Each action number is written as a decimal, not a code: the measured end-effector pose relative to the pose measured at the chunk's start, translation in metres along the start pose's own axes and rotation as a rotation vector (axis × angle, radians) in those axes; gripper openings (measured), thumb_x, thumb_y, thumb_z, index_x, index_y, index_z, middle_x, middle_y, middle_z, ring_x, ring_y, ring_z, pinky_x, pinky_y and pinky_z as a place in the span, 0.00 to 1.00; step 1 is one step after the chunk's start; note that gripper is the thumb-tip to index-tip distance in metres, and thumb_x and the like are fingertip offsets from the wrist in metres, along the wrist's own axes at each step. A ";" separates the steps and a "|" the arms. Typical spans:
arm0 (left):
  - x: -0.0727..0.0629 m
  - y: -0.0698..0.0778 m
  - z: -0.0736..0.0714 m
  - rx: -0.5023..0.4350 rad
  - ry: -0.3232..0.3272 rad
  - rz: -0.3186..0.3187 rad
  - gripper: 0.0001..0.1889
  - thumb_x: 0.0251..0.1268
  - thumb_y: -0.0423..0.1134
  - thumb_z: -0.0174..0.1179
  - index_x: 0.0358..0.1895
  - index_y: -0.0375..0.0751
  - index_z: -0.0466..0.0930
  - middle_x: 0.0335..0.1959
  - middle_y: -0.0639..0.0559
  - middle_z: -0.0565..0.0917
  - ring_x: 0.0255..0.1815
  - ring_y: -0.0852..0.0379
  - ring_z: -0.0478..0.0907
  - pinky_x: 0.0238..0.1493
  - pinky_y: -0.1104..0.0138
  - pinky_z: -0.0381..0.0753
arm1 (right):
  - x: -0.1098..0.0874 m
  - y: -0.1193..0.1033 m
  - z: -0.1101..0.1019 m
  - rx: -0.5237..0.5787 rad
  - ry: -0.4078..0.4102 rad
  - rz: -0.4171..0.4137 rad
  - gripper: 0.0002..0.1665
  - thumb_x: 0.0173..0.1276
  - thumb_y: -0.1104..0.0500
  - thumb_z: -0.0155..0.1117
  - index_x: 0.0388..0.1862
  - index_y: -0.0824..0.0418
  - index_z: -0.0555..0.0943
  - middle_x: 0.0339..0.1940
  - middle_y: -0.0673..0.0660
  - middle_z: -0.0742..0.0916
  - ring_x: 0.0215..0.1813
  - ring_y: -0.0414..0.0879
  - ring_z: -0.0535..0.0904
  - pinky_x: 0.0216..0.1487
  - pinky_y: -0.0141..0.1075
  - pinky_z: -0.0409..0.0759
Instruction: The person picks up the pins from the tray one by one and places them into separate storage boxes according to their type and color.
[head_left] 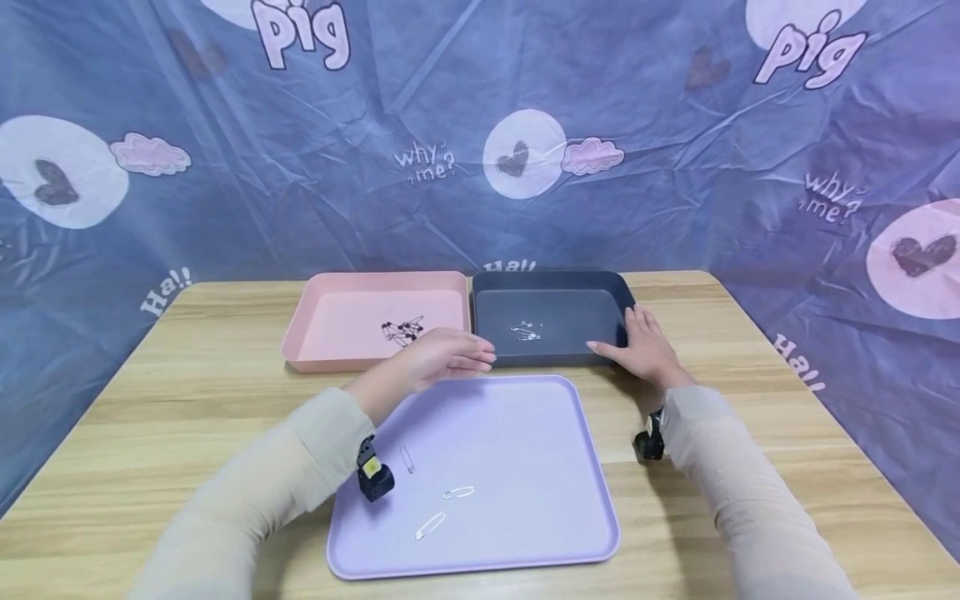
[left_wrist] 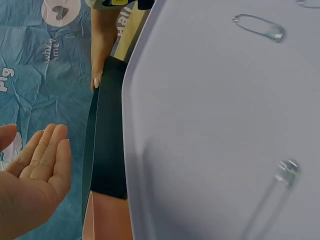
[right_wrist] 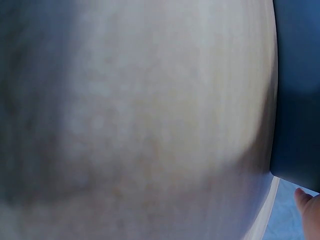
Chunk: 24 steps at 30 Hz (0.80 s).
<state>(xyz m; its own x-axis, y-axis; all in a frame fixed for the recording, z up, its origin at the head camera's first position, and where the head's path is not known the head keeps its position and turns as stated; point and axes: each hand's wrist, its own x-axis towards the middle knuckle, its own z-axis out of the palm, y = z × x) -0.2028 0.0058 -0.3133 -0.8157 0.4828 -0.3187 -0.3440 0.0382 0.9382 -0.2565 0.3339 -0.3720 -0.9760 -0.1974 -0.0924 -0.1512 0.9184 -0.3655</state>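
Note:
My left hand (head_left: 450, 354), fingers straight and holding nothing, hovers near the front edges of the pink tray (head_left: 300, 333) and the dark blue tray (head_left: 555, 281). In the left wrist view, this hand (left_wrist: 37, 180) shows its palm and extended fingers. With fingers spread, my right hand (head_left: 643, 346) touches the right front corner of the dark tray, the thumb along its front side. Several silver safety pins (head_left: 527, 332) lie in the dark tray; several black safety pins (head_left: 402, 331) are in the pink one.
A lilac tray (head_left: 555, 475) lies in front, with three silver safety pins (head_left: 431, 526) on it. All the trays rest on a wooden table (head_left: 195, 383). A patterned blue cloth (head_left: 337, 167) hangs behind and at the sides.

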 end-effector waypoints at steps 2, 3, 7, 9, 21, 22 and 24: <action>-0.006 -0.001 -0.004 0.015 -0.005 0.012 0.18 0.62 0.31 0.45 0.53 0.22 0.64 0.50 0.29 0.70 0.52 0.39 0.67 0.53 0.57 0.66 | 0.000 0.000 0.000 -0.001 -0.001 0.001 0.64 0.51 0.28 0.46 0.64 0.75 0.36 0.65 0.72 0.42 0.65 0.63 0.34 0.62 0.51 0.37; -0.009 -0.001 -0.005 0.026 -0.008 0.018 0.18 0.62 0.31 0.45 0.53 0.22 0.64 0.50 0.29 0.70 0.52 0.38 0.68 0.53 0.57 0.66 | 0.000 0.000 0.000 -0.001 0.000 0.000 0.64 0.51 0.28 0.46 0.64 0.75 0.36 0.65 0.72 0.42 0.65 0.63 0.34 0.62 0.51 0.37; -0.020 -0.003 -0.011 0.042 -0.008 0.033 0.19 0.61 0.31 0.47 0.53 0.21 0.63 0.49 0.30 0.71 0.50 0.39 0.69 0.53 0.56 0.65 | 0.000 0.001 0.000 -0.005 0.004 -0.001 0.64 0.51 0.28 0.46 0.64 0.75 0.37 0.65 0.72 0.42 0.65 0.63 0.34 0.62 0.51 0.36; -0.023 -0.003 -0.013 0.046 0.002 0.035 0.20 0.60 0.31 0.48 0.53 0.21 0.63 0.49 0.30 0.71 0.49 0.40 0.70 0.53 0.56 0.65 | 0.000 0.001 0.001 -0.005 0.005 -0.002 0.64 0.51 0.28 0.46 0.64 0.75 0.37 0.65 0.72 0.42 0.65 0.63 0.34 0.62 0.51 0.36; -0.041 -0.018 -0.024 0.080 0.008 -0.012 0.20 0.57 0.34 0.52 0.50 0.23 0.66 0.48 0.31 0.72 0.50 0.39 0.70 0.52 0.57 0.67 | -0.001 0.001 0.001 -0.001 -0.005 0.003 0.64 0.51 0.27 0.46 0.64 0.75 0.36 0.65 0.71 0.41 0.65 0.63 0.34 0.62 0.51 0.36; -0.043 -0.020 -0.025 0.086 0.015 -0.015 0.19 0.57 0.34 0.52 0.50 0.24 0.66 0.48 0.32 0.73 0.49 0.39 0.70 0.52 0.58 0.68 | -0.001 0.001 0.001 0.000 -0.005 0.003 0.64 0.51 0.27 0.46 0.64 0.75 0.36 0.65 0.71 0.41 0.65 0.63 0.34 0.62 0.51 0.36; -0.045 -0.024 -0.027 0.092 0.024 -0.017 0.19 0.57 0.34 0.52 0.48 0.24 0.68 0.46 0.33 0.74 0.48 0.40 0.71 0.51 0.59 0.69 | -0.001 0.001 0.000 0.001 -0.004 0.002 0.64 0.51 0.27 0.46 0.64 0.75 0.36 0.65 0.71 0.41 0.65 0.64 0.34 0.62 0.51 0.36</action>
<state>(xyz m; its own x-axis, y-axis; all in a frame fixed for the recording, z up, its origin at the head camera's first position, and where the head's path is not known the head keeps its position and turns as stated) -0.1701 -0.0403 -0.3251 -0.8211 0.4608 -0.3370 -0.3149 0.1269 0.9406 -0.2560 0.3350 -0.3728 -0.9756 -0.1970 -0.0968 -0.1491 0.9185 -0.3663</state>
